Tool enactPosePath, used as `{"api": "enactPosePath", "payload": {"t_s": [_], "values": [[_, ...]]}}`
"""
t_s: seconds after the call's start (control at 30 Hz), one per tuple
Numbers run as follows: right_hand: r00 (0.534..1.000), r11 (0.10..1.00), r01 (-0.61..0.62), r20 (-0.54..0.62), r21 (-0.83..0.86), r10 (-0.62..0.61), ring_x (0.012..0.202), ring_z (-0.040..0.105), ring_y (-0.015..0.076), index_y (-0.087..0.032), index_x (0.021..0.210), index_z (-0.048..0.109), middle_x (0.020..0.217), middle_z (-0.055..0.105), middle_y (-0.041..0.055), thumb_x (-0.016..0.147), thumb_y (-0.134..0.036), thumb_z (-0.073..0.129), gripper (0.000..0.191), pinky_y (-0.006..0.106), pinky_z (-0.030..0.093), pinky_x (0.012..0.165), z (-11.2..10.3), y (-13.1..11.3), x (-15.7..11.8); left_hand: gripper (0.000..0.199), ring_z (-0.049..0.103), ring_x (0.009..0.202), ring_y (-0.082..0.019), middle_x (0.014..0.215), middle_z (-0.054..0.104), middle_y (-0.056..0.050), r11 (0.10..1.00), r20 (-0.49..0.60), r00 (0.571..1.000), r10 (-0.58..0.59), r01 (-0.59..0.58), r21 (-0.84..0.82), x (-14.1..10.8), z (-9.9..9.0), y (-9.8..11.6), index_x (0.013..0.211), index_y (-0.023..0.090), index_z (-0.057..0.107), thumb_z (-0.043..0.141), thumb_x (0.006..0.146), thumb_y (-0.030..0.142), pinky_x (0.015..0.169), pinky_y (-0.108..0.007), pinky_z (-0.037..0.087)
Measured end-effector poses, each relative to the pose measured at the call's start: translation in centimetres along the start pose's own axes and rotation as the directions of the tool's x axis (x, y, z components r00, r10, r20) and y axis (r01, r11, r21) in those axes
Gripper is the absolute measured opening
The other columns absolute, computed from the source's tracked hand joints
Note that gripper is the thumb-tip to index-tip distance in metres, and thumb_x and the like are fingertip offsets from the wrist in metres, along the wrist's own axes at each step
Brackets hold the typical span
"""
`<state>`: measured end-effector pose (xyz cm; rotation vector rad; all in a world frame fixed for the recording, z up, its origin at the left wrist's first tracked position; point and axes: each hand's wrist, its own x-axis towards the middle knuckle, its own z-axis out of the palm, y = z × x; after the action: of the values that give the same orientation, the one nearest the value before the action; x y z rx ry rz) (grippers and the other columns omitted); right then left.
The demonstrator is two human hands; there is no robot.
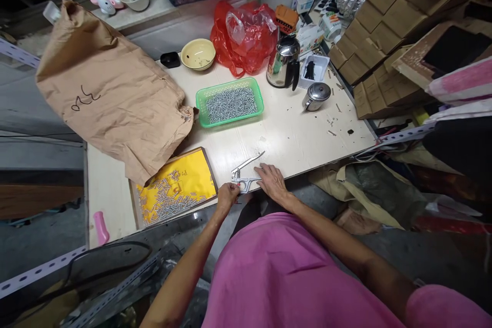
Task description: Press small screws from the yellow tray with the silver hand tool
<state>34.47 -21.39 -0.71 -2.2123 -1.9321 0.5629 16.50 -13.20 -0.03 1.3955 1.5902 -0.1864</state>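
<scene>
A grey plier-like hand tool [246, 180] with a coil spring lies at the table's front edge, its thin upper lever raised away from the lower handle. My left hand [228, 195] is at the tool's left end, thumb and fingers pinched together; whatever they hold is too small to make out. Over the right end of the lower handle lies my right hand [272, 180], palm down with fingers stretched out. Left of my hands, a shallow tray [210, 170] with a yellow lining [200, 177] carries many small metal pins [172, 200]. More pins fill a green basket [259, 102] farther back.
A large brown paper bag [115, 87] leans over the tray's back left. Behind the basket are a yellow bowl [198, 55], a red plastic bag [246, 41], a steel kettle [283, 64] and a lidded metal cup [317, 96]. Cardboard boxes [384, 36] are stacked at right.
</scene>
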Motion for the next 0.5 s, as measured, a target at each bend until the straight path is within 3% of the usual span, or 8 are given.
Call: {"api": "enactPosePath", "payload": {"t_s": [0.1,0.17,0.3,0.5], "values": [[0.995,0.995,0.095,0.031,-0.005,-0.095,0.139,0.017,0.0347,-0.02,0.145,0.032,0.153,0.025,0.0134,0.073,-0.033,0.074,0.084,0.052,0.02,0.109,-0.7,1.1,2.0,0.008,0.057,0.045,-0.009,0.057,0.06,0.002,1.0,-0.01,1.0,-0.005,0.005,-0.016,0.1,0.1,-0.2,0.07,0.014,0.061,0.057,0.075,0.018,0.044,-0.017,0.045],[0.986,0.989,0.147,0.087,-0.018,-0.145,0.142,0.009,0.0369,-0.019,0.146,0.029,0.154,0.022,0.0151,0.065,-0.037,0.08,0.097,0.057,0.012,0.11,-1.2,1.6,3.3,0.008,0.057,0.045,-0.009,0.056,0.059,0.002,1.0,-0.011,1.0,-0.015,0.015,-0.026,0.0,0.1,-0.1,0.069,0.014,0.06,0.056,0.075,0.017,0.044,-0.018,0.045],[0.966,0.976,0.212,0.158,-0.04,-0.204,0.139,0.018,0.0385,-0.015,0.145,0.031,0.147,0.034,0.0189,0.058,-0.04,0.084,0.105,0.06,0.012,0.11,-1.9,1.8,4.9,0.008,0.056,0.046,-0.009,0.057,0.058,0.002,0.999,-0.015,1.0,-0.021,0.021,-0.041,-0.2,0.1,0.1,0.067,0.014,0.059,0.056,0.074,0.016,0.044,-0.018,0.046],[0.971,0.973,0.216,0.123,-0.078,-0.206,0.133,0.029,0.0357,-0.01,0.14,0.035,0.141,0.041,0.0213,0.062,-0.042,0.082,0.096,0.053,0.02,0.109,-2.4,1.4,4.6,0.009,0.057,0.048,-0.01,0.058,0.059,0.002,0.998,-0.03,0.999,-0.026,0.024,-0.062,-0.5,0.2,-0.1,0.067,0.013,0.06,0.057,0.075,0.017,0.044,-0.018,0.047]]}}
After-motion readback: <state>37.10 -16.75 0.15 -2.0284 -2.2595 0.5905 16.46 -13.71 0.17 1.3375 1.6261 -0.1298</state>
